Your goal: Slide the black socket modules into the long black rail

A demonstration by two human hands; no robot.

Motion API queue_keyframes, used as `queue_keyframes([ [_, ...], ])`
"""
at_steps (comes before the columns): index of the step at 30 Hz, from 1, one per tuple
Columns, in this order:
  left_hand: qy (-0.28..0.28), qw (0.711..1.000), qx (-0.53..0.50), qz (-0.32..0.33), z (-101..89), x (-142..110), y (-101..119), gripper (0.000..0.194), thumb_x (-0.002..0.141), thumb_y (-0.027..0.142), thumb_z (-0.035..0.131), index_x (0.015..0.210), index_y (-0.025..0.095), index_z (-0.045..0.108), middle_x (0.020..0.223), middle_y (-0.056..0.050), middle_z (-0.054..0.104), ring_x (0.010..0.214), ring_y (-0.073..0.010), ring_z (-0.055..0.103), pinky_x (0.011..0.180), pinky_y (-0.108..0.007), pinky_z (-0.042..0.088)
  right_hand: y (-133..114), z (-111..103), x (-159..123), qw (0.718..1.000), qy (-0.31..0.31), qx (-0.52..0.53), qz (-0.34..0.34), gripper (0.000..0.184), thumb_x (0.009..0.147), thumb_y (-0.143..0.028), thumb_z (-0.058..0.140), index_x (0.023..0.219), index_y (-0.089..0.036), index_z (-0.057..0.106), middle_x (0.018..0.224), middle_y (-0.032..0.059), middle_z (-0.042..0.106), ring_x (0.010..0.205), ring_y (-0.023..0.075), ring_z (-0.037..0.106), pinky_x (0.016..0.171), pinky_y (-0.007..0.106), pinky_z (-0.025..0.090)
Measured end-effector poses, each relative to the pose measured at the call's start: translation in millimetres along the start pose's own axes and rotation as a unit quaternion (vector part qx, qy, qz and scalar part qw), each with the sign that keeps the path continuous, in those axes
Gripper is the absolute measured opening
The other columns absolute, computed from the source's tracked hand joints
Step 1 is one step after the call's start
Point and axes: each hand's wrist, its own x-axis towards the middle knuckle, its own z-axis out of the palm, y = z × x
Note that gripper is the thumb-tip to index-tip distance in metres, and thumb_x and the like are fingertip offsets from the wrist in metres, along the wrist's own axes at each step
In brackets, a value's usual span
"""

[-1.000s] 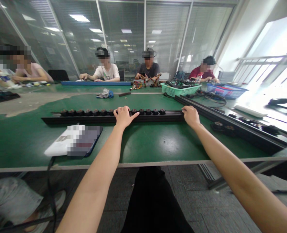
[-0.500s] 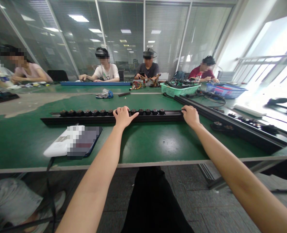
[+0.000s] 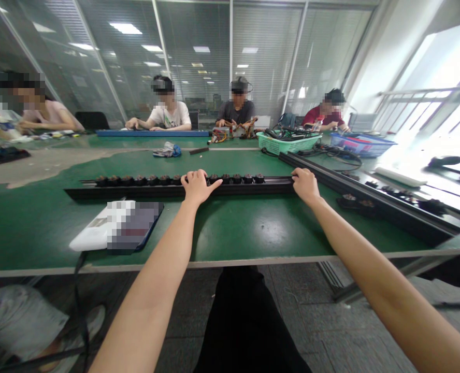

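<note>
A long black rail (image 3: 152, 194) lies crosswise on the green table, with a row of small round black parts (image 3: 236, 179) along its channel. Over the middle of this rail rests my left hand (image 3: 196, 187), fingers bent across the top and thumb spread to the right. The fingertips are partly hidden behind the row of parts. At the rail's right end, my right hand (image 3: 305, 185) has its fingers closed on the tip; what lies under them is hidden.
Another black rail (image 3: 389, 213) slants along the right, with loose black parts (image 3: 348, 200) beside it. A white device and a phone (image 3: 148, 228) lie at the front left. Farther back are a green basket (image 3: 288, 143), a blue basket (image 3: 364, 146) and crumpled gloves (image 3: 168, 150). Several people sit opposite.
Both my hands and the rail stay practically where they were. Across the table, the person in the dark shirt has lowered their hands toward the wired parts.
</note>
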Motion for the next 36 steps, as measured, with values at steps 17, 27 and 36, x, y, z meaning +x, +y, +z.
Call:
queue_keyframes([
  [17, -0.011, 1.0, 0.0, -0.004, -2.9, -1.1, 1.5, 0.049, 0.098, 0.068, 0.059, 0.121, 0.025, 0.056, 0.136, -0.015, 0.065, 0.14, -0.0365, 0.045, 0.122, -0.053, 0.025, -4.8, -5.5, -3.9, 0.999, -0.007, -0.017, 0.028, 0.031, 0.098, -0.02, 0.051, 0.116, -0.022, 0.077, 0.126, 0.015, 0.069, 0.107, 0.0296, 0.065, 0.089, 0.039, 0.051],
  [27, -0.009, 1.0, 0.001, -0.004, -3.1, -2.1, 2.3, 0.05, 0.098, 0.068, 0.059, 0.122, 0.025, 0.056, 0.137, -0.016, 0.064, 0.14, -0.0366, 0.045, 0.121, -0.053, 0.026, -2.4, -4.9, -2.8, 0.999, -0.004, -0.02, 0.027, 0.034, 0.096, -0.015, 0.05, 0.117, -0.018, 0.077, 0.124, 0.017, 0.07, 0.104, 0.0298, 0.066, 0.09, 0.038, 0.049],
  [36, -0.006, 1.0, -0.002, -0.003, -2.3, -1.8, 0.8, 0.049, 0.097, 0.069, 0.06, 0.119, 0.025, 0.056, 0.135, -0.016, 0.065, 0.14, -0.0363, 0.046, 0.122, -0.052, 0.026, 2.9, -3.9, -1.0, 0.999, 0.005, -0.016, 0.032, 0.033, 0.095, -0.016, 0.051, 0.114, -0.019, 0.077, 0.122, 0.0163, 0.071, 0.104, 0.0302, 0.067, 0.089, 0.039, 0.05],
])
